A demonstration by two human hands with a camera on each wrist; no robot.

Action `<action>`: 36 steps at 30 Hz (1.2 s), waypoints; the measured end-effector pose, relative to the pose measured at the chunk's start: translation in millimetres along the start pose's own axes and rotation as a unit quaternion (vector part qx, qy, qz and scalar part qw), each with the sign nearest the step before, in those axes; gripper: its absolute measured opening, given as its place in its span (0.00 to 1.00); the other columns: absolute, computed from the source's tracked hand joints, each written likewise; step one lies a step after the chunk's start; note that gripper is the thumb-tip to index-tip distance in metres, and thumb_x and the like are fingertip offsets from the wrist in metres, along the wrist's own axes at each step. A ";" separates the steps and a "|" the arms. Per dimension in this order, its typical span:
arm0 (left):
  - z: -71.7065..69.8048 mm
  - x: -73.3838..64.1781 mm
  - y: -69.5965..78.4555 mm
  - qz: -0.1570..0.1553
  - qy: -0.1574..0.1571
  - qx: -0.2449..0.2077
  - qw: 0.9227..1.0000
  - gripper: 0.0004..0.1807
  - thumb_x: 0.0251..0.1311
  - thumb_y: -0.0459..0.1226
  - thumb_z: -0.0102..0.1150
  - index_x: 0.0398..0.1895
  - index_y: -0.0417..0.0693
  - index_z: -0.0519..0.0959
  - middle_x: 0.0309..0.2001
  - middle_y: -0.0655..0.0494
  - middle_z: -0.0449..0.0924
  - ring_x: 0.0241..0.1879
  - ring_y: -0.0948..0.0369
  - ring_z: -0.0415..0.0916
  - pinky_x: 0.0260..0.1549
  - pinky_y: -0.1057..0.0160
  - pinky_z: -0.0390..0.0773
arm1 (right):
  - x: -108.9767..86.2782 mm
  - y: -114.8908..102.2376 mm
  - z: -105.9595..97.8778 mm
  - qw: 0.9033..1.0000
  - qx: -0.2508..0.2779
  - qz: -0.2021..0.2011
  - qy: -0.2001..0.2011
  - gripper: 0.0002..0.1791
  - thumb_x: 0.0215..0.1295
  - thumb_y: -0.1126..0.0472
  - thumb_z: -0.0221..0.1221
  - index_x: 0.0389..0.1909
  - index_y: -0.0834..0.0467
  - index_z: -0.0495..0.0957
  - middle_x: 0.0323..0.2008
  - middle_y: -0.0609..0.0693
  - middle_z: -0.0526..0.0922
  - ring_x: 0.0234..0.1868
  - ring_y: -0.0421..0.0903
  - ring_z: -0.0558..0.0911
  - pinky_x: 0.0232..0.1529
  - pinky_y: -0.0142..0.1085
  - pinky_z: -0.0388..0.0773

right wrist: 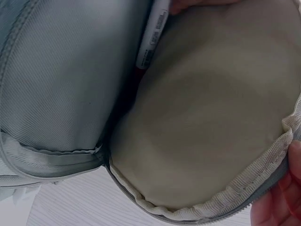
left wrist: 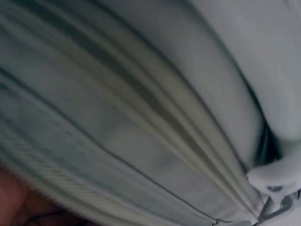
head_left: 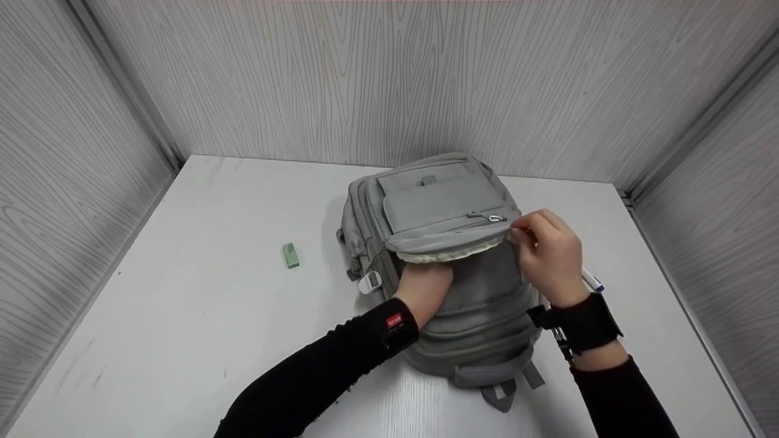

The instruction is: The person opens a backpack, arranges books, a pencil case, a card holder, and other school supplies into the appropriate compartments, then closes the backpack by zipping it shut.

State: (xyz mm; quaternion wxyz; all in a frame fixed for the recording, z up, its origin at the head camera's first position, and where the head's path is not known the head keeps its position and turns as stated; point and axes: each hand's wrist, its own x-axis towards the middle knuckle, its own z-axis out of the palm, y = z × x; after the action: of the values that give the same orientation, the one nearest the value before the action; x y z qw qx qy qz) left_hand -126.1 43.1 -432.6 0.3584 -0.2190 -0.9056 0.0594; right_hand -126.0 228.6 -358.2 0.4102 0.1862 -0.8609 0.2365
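Note:
A grey backpack point(head_left: 468, 304) lies flat on the white table point(head_left: 201, 322). My right hand point(head_left: 523, 234) pinches the zip edge of its front pocket flap point(head_left: 447, 240) and lifts it, baring the beige lining point(right wrist: 211, 117). My left hand point(head_left: 426, 286) reaches into that pocket, so its fingers are hidden in the head view. In the right wrist view a white pen point(right wrist: 151, 37) with a red tip stands inside the pocket, and fingertips point(right wrist: 188, 4) grip its upper end. My right fingers point(right wrist: 282, 193) show on the flap's rim. The left wrist view holds only blurred backpack fabric point(left wrist: 141, 103).
A small green eraser point(head_left: 291, 255) lies on the table left of the backpack. Another white pen point(head_left: 591, 281) lies just behind my right wrist. Grey wood-grain walls point(head_left: 389, 79) close in the table at the back and on both sides.

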 end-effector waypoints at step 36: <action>81.1 -106.2 -205.7 -0.291 -0.235 -0.186 0.908 0.09 0.65 0.32 0.58 0.43 0.35 0.82 0.39 0.32 0.78 0.38 0.38 0.79 0.33 0.44 0.81 | -54.2 10.6 2.4 0.998 -0.030 -0.015 -0.059 0.10 0.46 0.77 0.66 0.26 0.61 0.79 0.26 0.54 0.80 0.28 0.50 0.78 0.28 0.43 0.75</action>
State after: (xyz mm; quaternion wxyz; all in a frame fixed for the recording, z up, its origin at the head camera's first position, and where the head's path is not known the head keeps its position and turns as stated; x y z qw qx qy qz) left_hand -184.9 -184.0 -504.0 0.0898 0.0121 -0.9817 -0.1678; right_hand -100.7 242.8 -405.2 0.3677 0.1998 -0.8875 0.1929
